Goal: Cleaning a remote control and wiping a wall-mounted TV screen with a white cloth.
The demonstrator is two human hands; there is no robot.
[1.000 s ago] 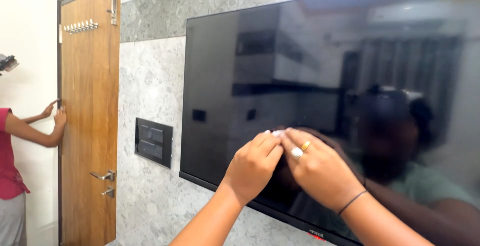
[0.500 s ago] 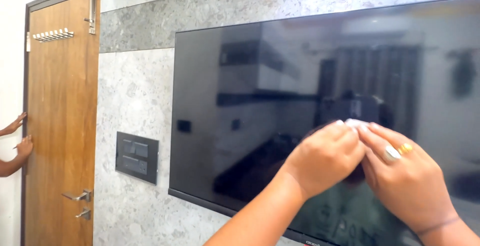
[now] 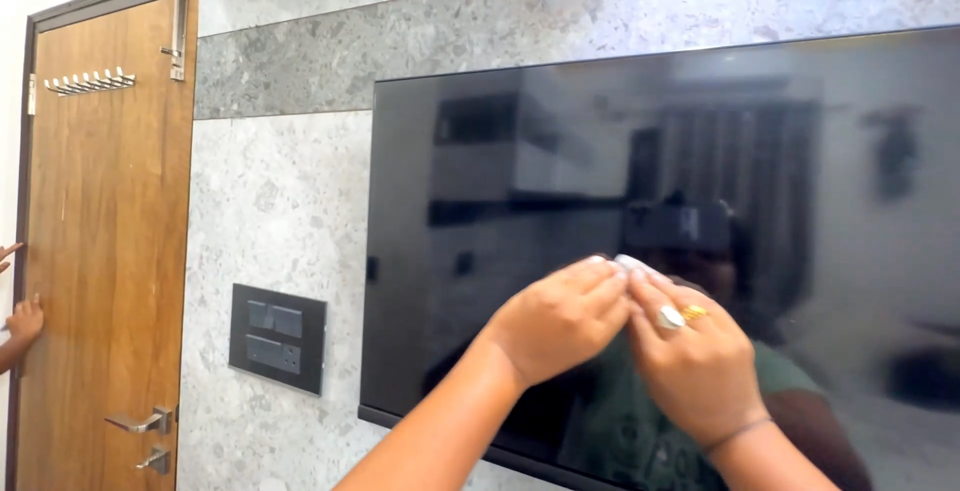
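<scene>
Barely seen white bit (image 3: 630, 262), right hand (image 3: 695, 361) covering

Bright, even daylight fills the frame. The dark television screen (image 3: 660, 251) at right mirrors the room (soft, hazy reflections), with mild glare upper right; hands at lower centre slightly motion-blurred.

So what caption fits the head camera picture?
Both hands, left hand and right hand, pinch a small white thing against the black television screen.
</scene>
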